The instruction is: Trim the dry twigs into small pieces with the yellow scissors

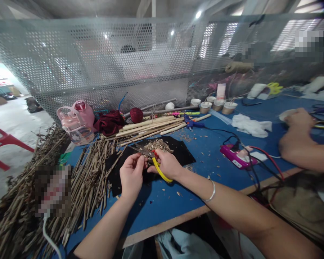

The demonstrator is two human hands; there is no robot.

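Observation:
My right hand (166, 164) is closed on yellow-handled scissors (161, 171), their blades pointing up and left over a black cloth (182, 150). Close beside the blades, my left hand (132, 172) has its thumb and fingers pinched together; what it holds is too small to make out. A heap of small chopped stem pieces (159, 145) lies on the cloth just beyond both hands. Many thin dry stems (90, 176) are spread to the left of the cloth. Pale peeled sticks (151, 126) lie in a bundle behind it.
A pink container (79, 120), dark red cloth (110, 122) and red ball (136, 115) stand at the back. A blue glue gun (191, 123), purple power strip (237, 156) with cords, white gloves (251, 125) and cups (229, 107) are to the right, near another person's arm (307, 147).

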